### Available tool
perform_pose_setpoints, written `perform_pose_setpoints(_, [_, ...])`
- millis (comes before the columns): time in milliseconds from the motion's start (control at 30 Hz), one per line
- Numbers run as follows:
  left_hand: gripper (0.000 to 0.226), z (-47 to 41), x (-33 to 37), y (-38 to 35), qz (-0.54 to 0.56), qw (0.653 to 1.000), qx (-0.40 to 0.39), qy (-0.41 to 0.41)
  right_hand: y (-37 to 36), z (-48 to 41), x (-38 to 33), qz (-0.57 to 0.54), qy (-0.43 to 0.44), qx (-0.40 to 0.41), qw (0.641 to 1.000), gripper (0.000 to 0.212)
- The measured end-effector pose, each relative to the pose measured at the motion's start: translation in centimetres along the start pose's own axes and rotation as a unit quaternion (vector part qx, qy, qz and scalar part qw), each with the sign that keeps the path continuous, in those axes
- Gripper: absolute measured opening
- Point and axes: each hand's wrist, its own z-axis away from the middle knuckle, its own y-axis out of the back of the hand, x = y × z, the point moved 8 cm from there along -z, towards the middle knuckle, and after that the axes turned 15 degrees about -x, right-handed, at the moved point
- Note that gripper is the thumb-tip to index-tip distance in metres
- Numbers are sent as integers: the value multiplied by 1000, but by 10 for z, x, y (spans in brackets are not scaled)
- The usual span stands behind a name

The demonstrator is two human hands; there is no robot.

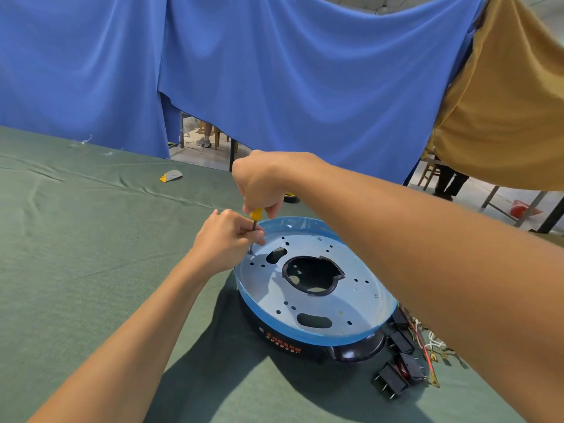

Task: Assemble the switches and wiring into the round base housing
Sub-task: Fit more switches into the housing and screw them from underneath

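Note:
The round base housing (341, 303) lies on the green cloth, black below, with a blue-rimmed metal plate on top full of holes and a central opening. A screwdriver (254, 221) with a yellow handle stands upright, its tip on the plate's far left edge. My right hand (262, 181) grips the handle from above. My left hand (227, 239) pinches the shaft low down. Several black rocker switches (399, 360) lie right of the housing, beside a tangle of red and white wiring (430, 346).
The table is covered in a green cloth (91, 254). A small yellow and grey object (171, 175) lies far back on it. A dark round item (291, 197) peeks out behind my right wrist. Blue and tan curtains hang behind the table.

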Motion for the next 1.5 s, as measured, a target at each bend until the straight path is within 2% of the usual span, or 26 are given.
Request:
perform_pose_setpoints(133, [21, 1, 0, -7, -8, 1000, -4, -5, -8, -3, 7, -73, -34, -32, 996, 20])
perform_pose_setpoints(233, [22, 10, 1, -3, 21, 997, 66, -14, -10, -5, 13, -128, -60, -59, 988, 26])
perform_pose_setpoints(300, [13, 17, 1, 5, 20, 993, 117, -1, -17, -4, 17, -147, -79, -90, 982, 26])
perform_pose_setpoints(433, [10, 18, 3, 8, 10, 993, 115, 9, -15, -1, 17, -184, -38, -51, 981, 22])
perform_pose_setpoints(567, [9, 15, 0, 8, 11, 995, 102, -1, -3, 4, 14, -104, 7, -1, 995, 19])
perform_pose_setpoints(633, [13, 12, 1, 7, 9, 996, 81, -20, -2, 5, 10, -60, 12, 21, 998, 23])
perform_pose_setpoints(767, [17, 8, 4, 0, -4, 998, 43, -43, -4, 2, 13, -65, -15, 55, 996, 26])
perform_pose_setpoints(867, [9, 12, 2, 2, 13, 996, 83, -34, -7, 2, 18, -50, -59, 38, 996, 26])
perform_pose_setpoints(967, [7, 13, -4, 7, 44, 992, 117, -11, -7, 2, 18, -56, -68, 33, 996, 29])
perform_pose_setpoints(1100, [7, 7, -7, 2, 63, 996, 63, -9, 2, 8, 6, -49, -12, 44, 998, 25])
perform_pose_setpoints(1167, [12, 7, -7, 2, 57, 997, 45, -13, 9, 12, -3, -20, 28, 51, 998, 16])
perform_pose_setpoints(1233, [15, 6, -4, 1, 40, 999, 28, -24, 11, 13, -4, 12, 34, 54, 998, 8])
perform_pose_setpoints(1300, [17, 6, -2, -1, 22, 999, 18, -31, 8, 10, -1, 17, 18, 52, 998, 14])
perform_pose_setpoints(1367, [15, 7, -2, -1, 17, 999, 36, -33, 4, 6, 5, -10, -3, 56, 998, 21])
perform_pose_setpoints(1500, [8, 15, -7, 10, 58, 991, 120, -21, 0, 6, 12, -44, -36, 61, 997, 24])
